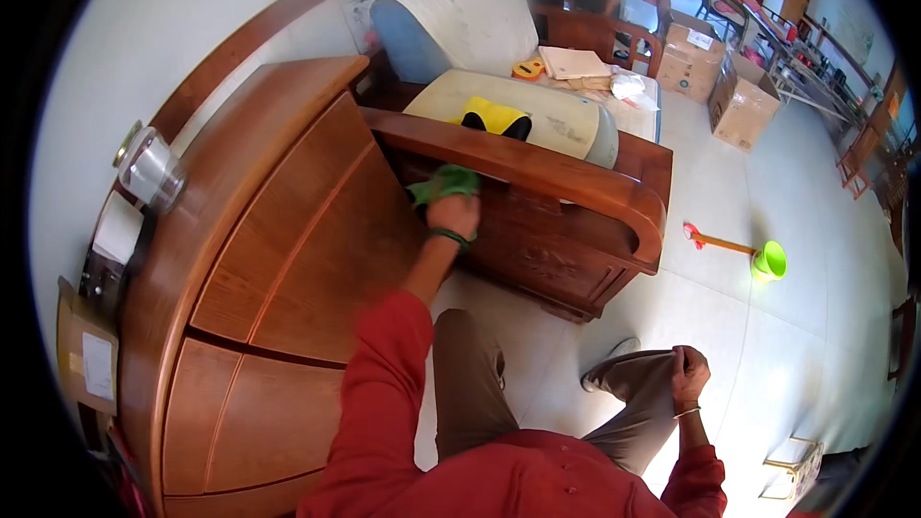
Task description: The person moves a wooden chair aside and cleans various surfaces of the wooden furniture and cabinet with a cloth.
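My left hand (455, 215) is closed on a green cloth (457, 180), slightly blurred. It is at the carved side panel of a wooden settee (547, 249), below the armrest (518, 162), close to a wooden drawer cabinet (278, 221). Whether the cloth touches the panel I cannot tell. My right hand (689, 380) is at my right knee, its fingers curled on the brown trouser leg (633, 388).
A glass jar (153, 168) and a cardboard box (86, 345) line the cabinet's wall side. Cushions (537, 105) and a yellow-black item (494, 117) lie on the settee. A lime-green cup (768, 261) and cartons (743, 101) are on the floor. People are in the background.
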Action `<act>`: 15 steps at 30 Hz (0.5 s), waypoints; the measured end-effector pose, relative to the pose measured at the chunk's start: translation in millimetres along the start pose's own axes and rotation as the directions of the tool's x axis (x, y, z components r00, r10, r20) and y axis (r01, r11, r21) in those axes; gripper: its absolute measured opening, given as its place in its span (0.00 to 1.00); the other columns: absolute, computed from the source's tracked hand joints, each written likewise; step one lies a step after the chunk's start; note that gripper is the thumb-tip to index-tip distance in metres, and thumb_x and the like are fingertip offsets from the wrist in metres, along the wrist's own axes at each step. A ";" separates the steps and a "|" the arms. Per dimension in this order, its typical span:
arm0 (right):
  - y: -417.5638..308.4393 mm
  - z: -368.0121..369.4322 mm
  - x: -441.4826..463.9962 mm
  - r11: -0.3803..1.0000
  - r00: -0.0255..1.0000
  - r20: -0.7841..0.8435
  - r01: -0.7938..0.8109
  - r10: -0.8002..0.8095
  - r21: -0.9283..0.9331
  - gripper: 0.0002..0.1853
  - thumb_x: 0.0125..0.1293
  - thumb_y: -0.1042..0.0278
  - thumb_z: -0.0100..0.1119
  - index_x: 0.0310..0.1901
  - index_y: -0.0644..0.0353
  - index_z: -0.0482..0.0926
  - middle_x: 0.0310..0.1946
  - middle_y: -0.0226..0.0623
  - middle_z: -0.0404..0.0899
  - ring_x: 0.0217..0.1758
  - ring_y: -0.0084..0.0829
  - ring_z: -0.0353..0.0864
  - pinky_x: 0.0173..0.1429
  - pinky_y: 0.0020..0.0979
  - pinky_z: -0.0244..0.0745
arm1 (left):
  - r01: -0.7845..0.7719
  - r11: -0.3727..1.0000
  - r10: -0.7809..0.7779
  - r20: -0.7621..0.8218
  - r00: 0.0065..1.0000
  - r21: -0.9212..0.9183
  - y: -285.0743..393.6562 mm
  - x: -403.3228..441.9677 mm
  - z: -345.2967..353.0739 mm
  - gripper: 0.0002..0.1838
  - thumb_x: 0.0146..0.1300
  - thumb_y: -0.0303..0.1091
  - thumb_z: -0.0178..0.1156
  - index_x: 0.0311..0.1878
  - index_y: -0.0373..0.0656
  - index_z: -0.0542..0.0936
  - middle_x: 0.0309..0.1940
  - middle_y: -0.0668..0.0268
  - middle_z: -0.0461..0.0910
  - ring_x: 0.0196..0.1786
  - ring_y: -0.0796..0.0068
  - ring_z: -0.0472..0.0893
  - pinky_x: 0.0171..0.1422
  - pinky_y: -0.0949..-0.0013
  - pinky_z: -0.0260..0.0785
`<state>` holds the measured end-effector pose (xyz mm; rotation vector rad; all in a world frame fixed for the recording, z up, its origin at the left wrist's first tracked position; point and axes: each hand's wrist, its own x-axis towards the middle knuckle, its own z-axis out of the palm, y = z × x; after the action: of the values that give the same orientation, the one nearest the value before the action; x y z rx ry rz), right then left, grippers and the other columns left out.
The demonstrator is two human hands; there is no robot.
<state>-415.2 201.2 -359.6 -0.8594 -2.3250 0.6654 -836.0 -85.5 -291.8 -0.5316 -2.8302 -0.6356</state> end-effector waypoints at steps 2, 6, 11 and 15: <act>-9.1 2.8 0.6 0.999 0.999 -0.011 0.040 -0.040 -0.017 0.07 0.59 0.68 0.56 0.30 0.61 0.81 0.28 0.42 0.80 0.33 0.42 0.78 0.41 0.37 0.73 | -0.170 0.981 0.167 -0.036 0.985 -0.097 17.5 -17.3 15.1 0.22 0.62 0.45 0.46 0.32 0.35 0.80 0.32 0.46 0.78 0.37 0.46 0.77 0.47 0.50 0.67; -17.4 5.7 -0.6 0.998 0.999 -0.001 0.043 -0.043 -0.042 0.08 0.59 0.67 0.56 0.29 0.61 0.81 0.28 0.42 0.80 0.33 0.43 0.78 0.41 0.37 0.73 | -0.370 0.929 0.353 -0.225 0.908 -0.034 29.5 -32.9 25.7 0.14 0.59 0.39 0.51 0.32 0.38 0.80 0.37 0.48 0.78 0.52 0.50 0.73 0.54 0.53 0.66; -11.0 0.2 -5.8 0.997 0.998 -0.012 0.055 -0.056 -0.054 0.08 0.60 0.67 0.55 0.29 0.61 0.80 0.27 0.43 0.80 0.32 0.44 0.77 0.40 0.38 0.72 | -0.088 0.994 0.075 0.182 0.980 0.062 -10.1 -0.3 -2.5 0.31 0.65 0.53 0.39 0.25 0.36 0.81 0.30 0.46 0.79 0.35 0.46 0.78 0.49 0.53 0.69; -6.7 -10.7 -10.7 0.998 0.999 -0.049 0.009 -0.012 -0.056 0.08 0.59 0.67 0.55 0.29 0.62 0.80 0.27 0.44 0.79 0.32 0.44 0.77 0.40 0.39 0.72 | 0.112 0.991 -0.115 0.037 0.993 0.076 -56.3 30.6 -10.8 0.31 0.65 0.55 0.39 0.27 0.37 0.82 0.32 0.46 0.80 0.35 0.47 0.79 0.49 0.54 0.70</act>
<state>-404.2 191.9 -351.5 -0.8784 -2.3116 0.5714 -884.6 -128.6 -295.3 -0.3771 -2.9267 -0.5423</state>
